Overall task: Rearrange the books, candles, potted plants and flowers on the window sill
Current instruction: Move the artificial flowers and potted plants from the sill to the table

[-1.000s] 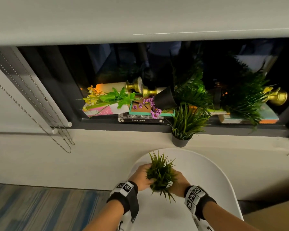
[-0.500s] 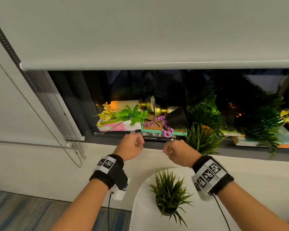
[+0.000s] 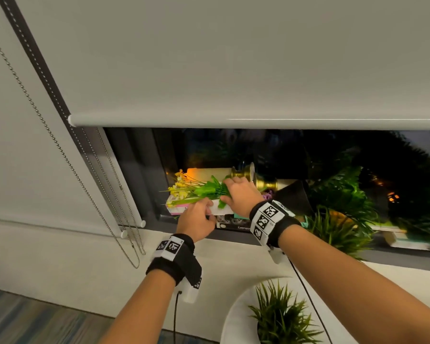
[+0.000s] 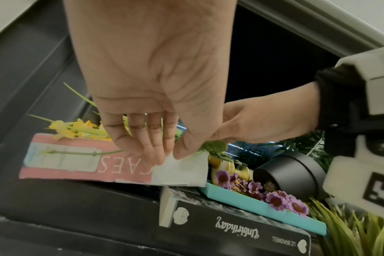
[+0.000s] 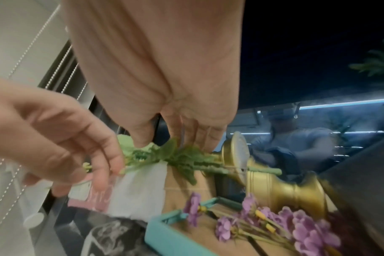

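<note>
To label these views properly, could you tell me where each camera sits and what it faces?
Head: worn high, looking forward and down at the window sill; both forearms show.
Left wrist: looks along the left hand at the pink book.
Right wrist: looks along the right hand at the yellow flowers' stems.
All three share both hands and the stems.

Four books [image 4: 81, 164], two gold candle holders [image 5: 296, 188], two flower sprays [image 3: 184, 188], two grassy potted plants [image 3: 283, 319].
</note>
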`<state>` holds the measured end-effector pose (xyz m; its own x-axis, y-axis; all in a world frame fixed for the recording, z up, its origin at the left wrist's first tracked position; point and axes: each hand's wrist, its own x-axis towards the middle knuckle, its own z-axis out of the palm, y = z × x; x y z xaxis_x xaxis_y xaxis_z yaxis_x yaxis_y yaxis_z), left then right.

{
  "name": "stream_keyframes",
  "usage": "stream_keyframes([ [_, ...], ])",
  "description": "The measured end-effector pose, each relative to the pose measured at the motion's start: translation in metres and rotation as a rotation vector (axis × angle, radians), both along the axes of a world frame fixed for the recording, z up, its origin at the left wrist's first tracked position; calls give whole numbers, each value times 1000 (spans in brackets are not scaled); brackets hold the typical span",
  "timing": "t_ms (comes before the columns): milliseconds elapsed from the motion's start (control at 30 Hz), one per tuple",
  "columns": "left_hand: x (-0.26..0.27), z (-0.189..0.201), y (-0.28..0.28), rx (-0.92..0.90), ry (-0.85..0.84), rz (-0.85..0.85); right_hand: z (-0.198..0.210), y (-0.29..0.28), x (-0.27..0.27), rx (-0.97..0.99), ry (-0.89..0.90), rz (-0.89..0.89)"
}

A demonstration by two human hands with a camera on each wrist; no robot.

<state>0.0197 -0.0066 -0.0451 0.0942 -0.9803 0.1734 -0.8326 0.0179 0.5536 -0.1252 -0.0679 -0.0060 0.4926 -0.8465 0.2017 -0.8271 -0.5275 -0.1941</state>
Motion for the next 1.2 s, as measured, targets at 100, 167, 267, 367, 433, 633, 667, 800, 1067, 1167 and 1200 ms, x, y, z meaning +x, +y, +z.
stream_keyframes([
  [100, 7, -2, -3, 34, -2, -10, -13, -7, 10, -14, 118, -41],
  [167, 9, -2, -4, 42, 9, -18, -19, -8, 14, -36, 142, -59],
  [267, 10, -3, -5, 24, 40, -38, -22, -7, 18, -80, 141, -61],
  [367, 10, -5, -7, 22, 53, -61, -22, -5, 21, -46, 106, -65],
  [433, 9, -6, -7, 17, 70, -63, -21, -3, 21, -9, 61, -69],
  [633, 9, -7, 2, -76, 173, -70, -8, 17, 0, 85, -300, -83],
  [667, 7, -5, 4, -100, 215, -69, -6, 24, -5, 93, -357, -77],
  [800, -13, 13, 25, -155, 460, -61, -12, 58, -29, 150, -528, -40],
  [1067, -74, 0, 66, -81, 784, -179, -58, 125, -68, 453, -642, 21],
  [1167, -91, -14, 78, -16, 756, -164, -70, 137, -85, 457, -704, 12],
  [1200, -96, -16, 82, 13, 743, -177, -70, 143, -92, 438, -723, 21],
])
